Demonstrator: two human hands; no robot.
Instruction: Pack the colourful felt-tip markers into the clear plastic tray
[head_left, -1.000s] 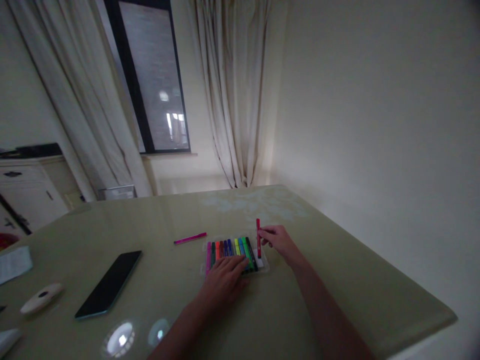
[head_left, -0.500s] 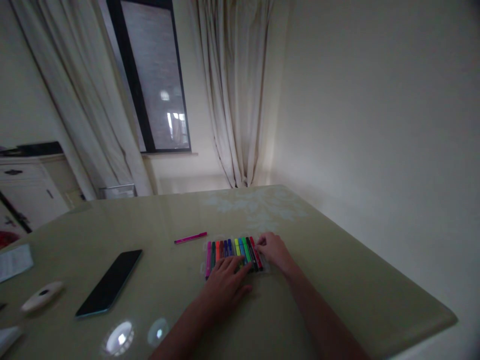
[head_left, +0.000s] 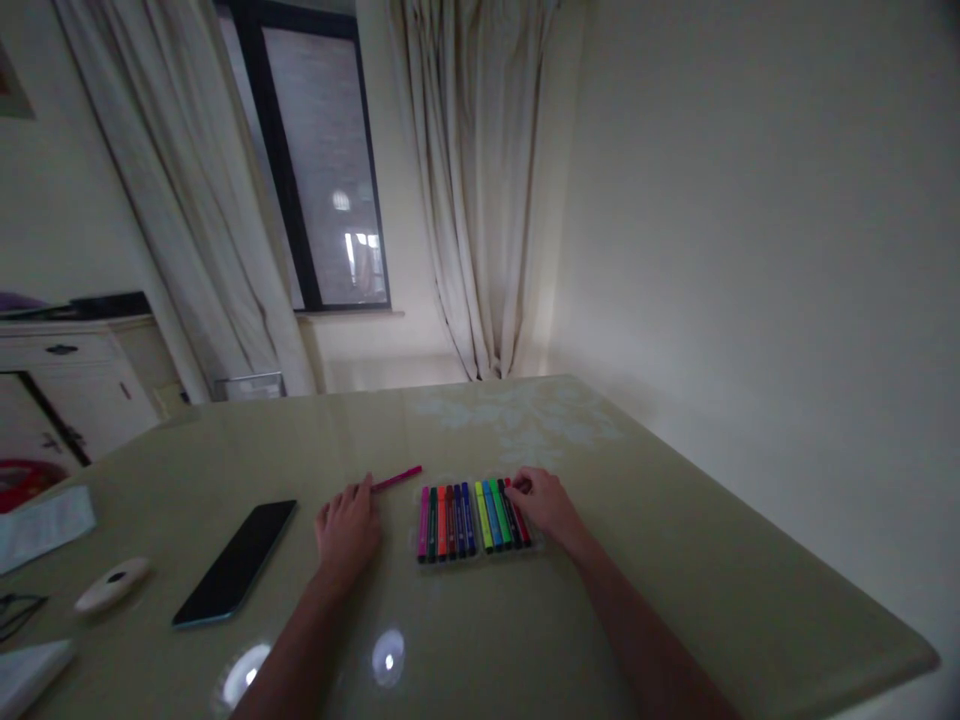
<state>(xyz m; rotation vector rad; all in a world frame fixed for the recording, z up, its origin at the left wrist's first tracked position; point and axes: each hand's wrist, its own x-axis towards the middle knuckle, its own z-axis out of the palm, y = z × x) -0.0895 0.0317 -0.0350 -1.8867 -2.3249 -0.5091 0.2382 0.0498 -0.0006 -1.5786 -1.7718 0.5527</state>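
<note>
My left hand (head_left: 349, 528) is at the near-left end of a loose pink marker (head_left: 399, 479), fingers curled over that end and the thumb hidden. Right of it lies a clear plastic case (head_left: 445, 562) with a row of coloured markers, a small gap parting two groups. Pink, dark green, orange, brown and blue ones fill the left group; yellow, light blue, green, black and red the right. At the case's right end, my right hand (head_left: 546, 503) pinches the upper end of the red marker (head_left: 523, 527) between thumb and forefinger.
A black phone (head_left: 236, 563) lies left of my left hand. Farther left are a white oval object (head_left: 112, 586), a pale paper-like sheet (head_left: 46, 527) and a white object (head_left: 34, 672) at the table's edge. A wall (head_left: 750, 300) runs along the right side.
My left hand has moved left from the markers in the case to the loose pink marker, which now lies at a slightly steeper slant. My right hand stays at the red marker.
</note>
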